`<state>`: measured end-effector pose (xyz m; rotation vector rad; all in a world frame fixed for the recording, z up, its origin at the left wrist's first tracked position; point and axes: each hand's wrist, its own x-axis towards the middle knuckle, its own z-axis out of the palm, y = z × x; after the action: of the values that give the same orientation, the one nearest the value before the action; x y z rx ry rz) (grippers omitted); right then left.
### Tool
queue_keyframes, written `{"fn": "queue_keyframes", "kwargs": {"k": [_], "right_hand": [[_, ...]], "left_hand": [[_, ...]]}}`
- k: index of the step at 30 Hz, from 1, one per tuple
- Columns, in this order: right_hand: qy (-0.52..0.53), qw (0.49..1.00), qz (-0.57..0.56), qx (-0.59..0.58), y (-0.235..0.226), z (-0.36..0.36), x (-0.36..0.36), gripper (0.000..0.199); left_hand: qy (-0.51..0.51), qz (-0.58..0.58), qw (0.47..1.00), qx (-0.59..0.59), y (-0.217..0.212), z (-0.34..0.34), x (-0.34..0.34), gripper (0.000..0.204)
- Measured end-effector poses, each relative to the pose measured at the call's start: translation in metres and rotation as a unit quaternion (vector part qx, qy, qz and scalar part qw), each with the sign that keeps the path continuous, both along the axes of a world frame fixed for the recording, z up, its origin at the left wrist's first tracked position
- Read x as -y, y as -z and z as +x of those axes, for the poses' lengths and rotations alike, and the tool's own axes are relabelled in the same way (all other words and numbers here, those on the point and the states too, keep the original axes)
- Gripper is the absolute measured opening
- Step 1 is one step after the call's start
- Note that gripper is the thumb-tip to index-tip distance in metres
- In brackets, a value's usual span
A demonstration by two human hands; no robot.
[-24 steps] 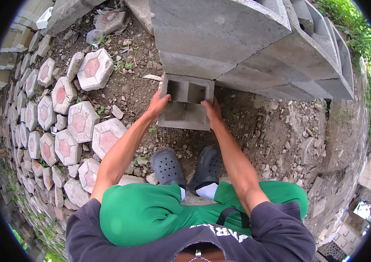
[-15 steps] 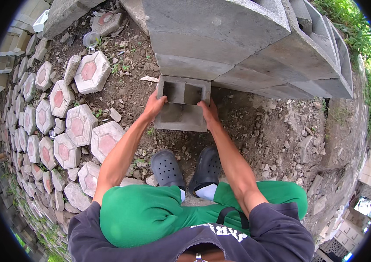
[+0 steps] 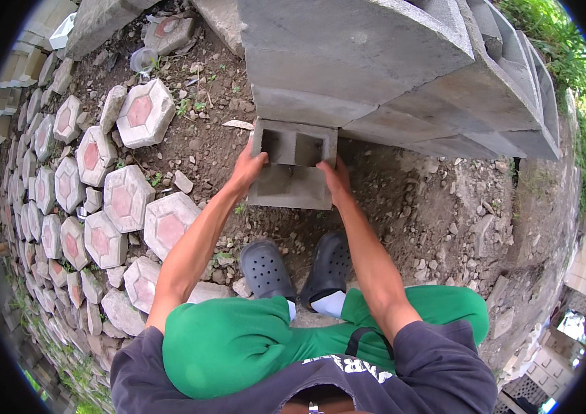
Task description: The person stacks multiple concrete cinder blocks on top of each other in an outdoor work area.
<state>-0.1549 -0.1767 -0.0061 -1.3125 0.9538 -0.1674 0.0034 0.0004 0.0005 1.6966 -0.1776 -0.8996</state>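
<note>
Now the hollow concrete block (image 3: 291, 168) sits closer under the overhanging edge of the stacked grey blocks (image 3: 355, 62) than it did a moment before, and both arms have stretched further forward with it. It rests on the bare dirt ground (image 3: 410, 221), its two square cavities facing up, its far end just beside the foot of the stack.

To the left, hexagonal paving stones (image 3: 124, 200) with reddish centres lie in loose rows across the soil, with small rubble between them; one larger hexagon (image 3: 144, 114) lies apart near the top. Dark perforated clogs (image 3: 296, 269) stand on the dirt just behind the block, and green trousers (image 3: 238, 338) fill the lower part of the view. The stack overhangs and hides the block's far end.

The left hand (image 3: 248, 165) presses flat against the block's left side, fingers wrapped over its upper edge. The right hand (image 3: 338, 181) grips the right side likewise, thumb on the rim. Both hands are closed on the block.
</note>
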Motion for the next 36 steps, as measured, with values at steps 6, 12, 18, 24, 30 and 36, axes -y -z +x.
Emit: {"fn": "queue_keyframes", "kwargs": {"k": [6, 12, 18, 24, 30, 36], "right_hand": [[0.025, 0.999, 0.036, -0.004, -0.008, -0.001, -0.002, 0.061], [0.029, 0.999, 0.028, -0.002, 0.005, -0.002, 0.003, 0.058], [0.025, 1.000, 0.005, -0.004, 0.006, 0.001, 0.004, 0.055], [0.060, 0.998, 0.002, 0.004, 0.002, 0.002, 0.001, 0.050], [0.027, 0.995, -0.080, -0.045, 0.006, 0.004, 0.004, 0.039], [-0.020, 0.989, -0.129, -0.073, 0.012, 0.006, 0.009, 0.035]], "left_hand": [[-0.012, 0.018, 1.000, 0.007, -0.004, -0.003, 0.003, 0.048], [-0.016, 0.016, 0.999, 0.044, -0.003, -0.004, 0.004, 0.046], [0.000, 0.032, 0.998, 0.057, -0.001, -0.002, 0.002, 0.046], [-0.010, 0.032, 0.999, 0.026, -0.003, -0.002, 0.006, 0.051], [-0.015, -0.009, 1.000, 0.000, -0.006, -0.005, 0.005, 0.052], [-0.035, -0.014, 0.999, -0.011, -0.004, -0.005, 0.003, 0.049]]}}
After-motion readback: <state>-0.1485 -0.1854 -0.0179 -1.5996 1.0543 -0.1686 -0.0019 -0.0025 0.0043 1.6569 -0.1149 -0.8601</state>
